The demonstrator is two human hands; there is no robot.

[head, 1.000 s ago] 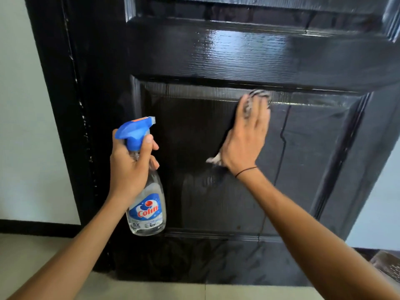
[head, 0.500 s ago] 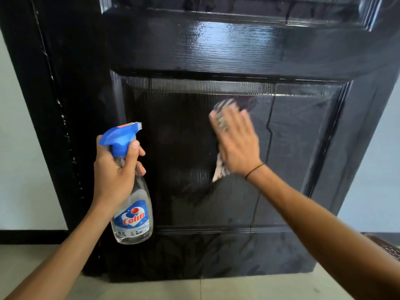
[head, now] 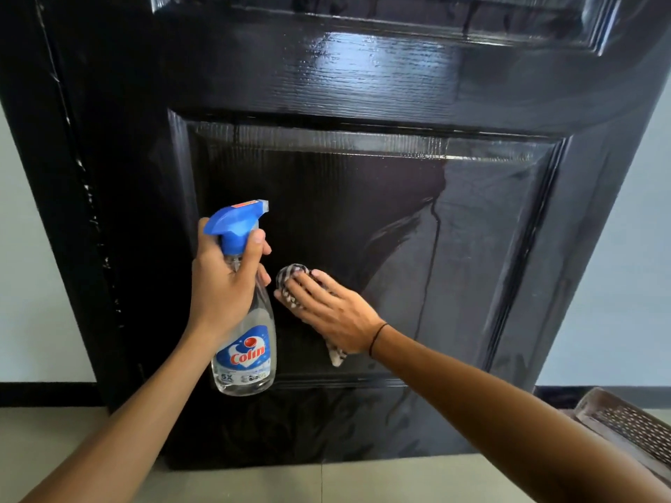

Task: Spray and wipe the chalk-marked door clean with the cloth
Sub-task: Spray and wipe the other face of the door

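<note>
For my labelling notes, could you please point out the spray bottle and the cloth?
spray bottle (head: 244, 353), head view, on its label.
cloth (head: 289, 275), head view, on the checked fold above the fingers.

Floor (head: 290, 481) in my feed is pale, smooth tile with one thin grout line running toward me from under the door (head: 363, 441), whose bottom edge sits right at floor level. Over in the bottom right corner there's a brownish perforated plastic basket (head: 624, 430) resting on the tile, partly cut off by the frame. A dark skirting strip (head: 47, 393) meets the floor on the left.
</note>
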